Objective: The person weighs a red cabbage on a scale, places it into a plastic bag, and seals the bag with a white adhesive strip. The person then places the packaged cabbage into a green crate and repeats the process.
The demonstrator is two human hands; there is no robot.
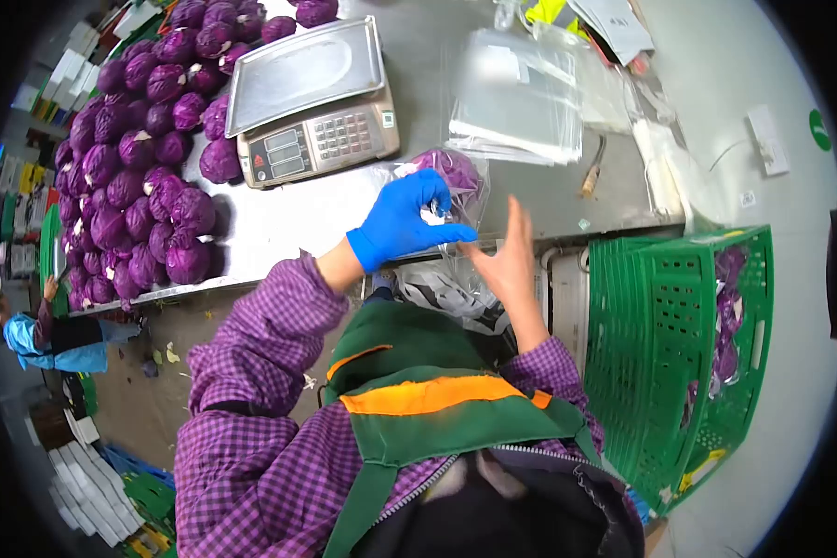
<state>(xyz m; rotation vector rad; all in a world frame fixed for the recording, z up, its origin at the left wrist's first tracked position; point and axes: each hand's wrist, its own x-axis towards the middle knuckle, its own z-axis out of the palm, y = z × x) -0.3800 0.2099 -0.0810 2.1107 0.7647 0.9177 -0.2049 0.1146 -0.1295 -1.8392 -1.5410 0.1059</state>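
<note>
My left hand (405,220), in a blue glove, is at the table's front edge with its fingers curled at a clear plastic bag. Inside that bag is a red cabbage (454,177), lying on the table just beyond my hands. What the gloved fingers pinch is too small to make out. Bare and with fingers spread, my right hand (509,253) is to the right of the glove, its thumb close to the gloved fingertips. Behind the bagged cabbage lies a stack of clear plastic bags (516,102). A scale (316,112) with a metal pan stands to the left of it.
Many red cabbages (126,186) are heaped on the left of the metal table (293,219). Stacked green crates (660,325), the outer one holding bagged cabbages, stand at the right. A small tool (591,172) lies near the table's right end. Another person (60,339) is at far left.
</note>
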